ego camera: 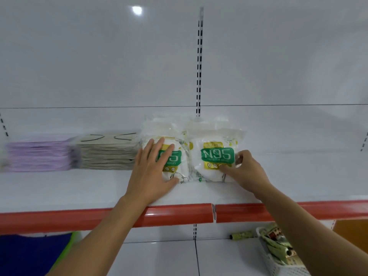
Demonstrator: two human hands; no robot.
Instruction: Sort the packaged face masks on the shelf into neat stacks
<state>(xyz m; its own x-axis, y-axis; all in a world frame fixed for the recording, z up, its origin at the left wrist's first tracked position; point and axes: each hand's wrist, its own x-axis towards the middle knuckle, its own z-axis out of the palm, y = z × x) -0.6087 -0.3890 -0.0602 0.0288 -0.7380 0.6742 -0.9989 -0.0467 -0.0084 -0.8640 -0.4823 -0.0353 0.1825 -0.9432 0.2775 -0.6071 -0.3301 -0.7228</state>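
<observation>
Head view: a white shelf point(79, 188) with a red front lip point(179, 213) carries four lots of masks in a row. At the far left lies a purple stack point(39, 156), blurred, and touching its right side a beige stack point(109, 154). Both lie flat with their long sides running along the shelf, and the beige one shows dark ear loops on top. Just right of these are two piles of clear N95 packs, side by side and touching, near the slotted rail point(199, 66) on the back wall. The left pack point(179, 162) and right pack point(215, 156) lie face up. Their green labels read left to right, their tops point to the back wall, and their long axes run front to back. More packs show behind and under them, less tidily. The left hand point(151, 172) lies flat on the left pack with fingers straight and slightly spread, covering part of the label, thumb at the pack's near edge, gripping nothing. The right hand point(247, 172) has curled fingers on the right pack's right edge and its thumb on the lower front, pinching it. On the shelf below are a blue cloth point(29, 253), a small green roll point(242, 235) and a white basket point(278, 263) of packets.
</observation>
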